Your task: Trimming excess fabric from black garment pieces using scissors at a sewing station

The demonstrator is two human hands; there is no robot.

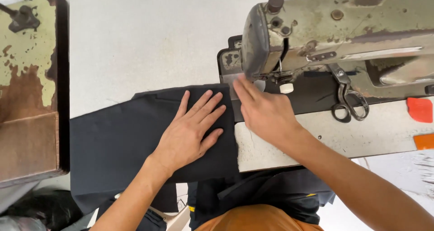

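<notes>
White tabletop (pixel 135 41) bears dark cloth (pixel 113 140) beneath flat, spread left hand (pixel 190 131).

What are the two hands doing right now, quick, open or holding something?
Left hand: open, flat on the dark navy fabric piece.
Right hand: open, fingers pressing the fabric edge by the worn grey-green metal sewing machine.

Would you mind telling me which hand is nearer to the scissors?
Right. The right hand lies just left of the scissors; the left hand rests flat on the dark cloth, farther left.
</notes>
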